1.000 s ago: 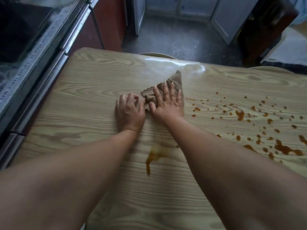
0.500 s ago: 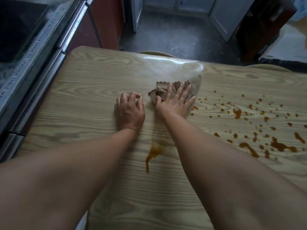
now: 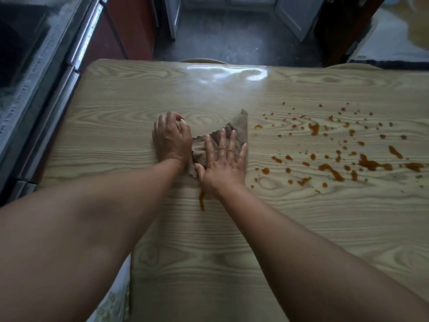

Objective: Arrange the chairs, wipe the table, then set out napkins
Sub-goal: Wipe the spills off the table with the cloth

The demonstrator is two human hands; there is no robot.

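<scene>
A wood-grain table (image 3: 232, 263) filled most of the view, its far edge glossy with reflected light, with a dark floor (image 3: 227, 36) beyond it and a metal-trimmed counter (image 3: 53, 73) along its left side. The curved tops of two chairs (image 3: 202, 60) showed just past the table's far edge. Both bare forearms reached in from the near side. Orange-brown spills (image 3: 329, 147) lay scattered over the right part of the tabletop, and one streak (image 3: 202, 202) ran just below the right wrist. Near the table's middle lay a crumpled brown cloth (image 3: 240, 126), one corner pointing away from the person. The right hand (image 3: 224, 163) lay flat on the cloth with fingers spread wide, pressing it to the surface. The left hand (image 3: 171, 140) rested just beside it, fingers curled loosely, touching the cloth's left edge; whether it pinched the fabric could not be told.
</scene>
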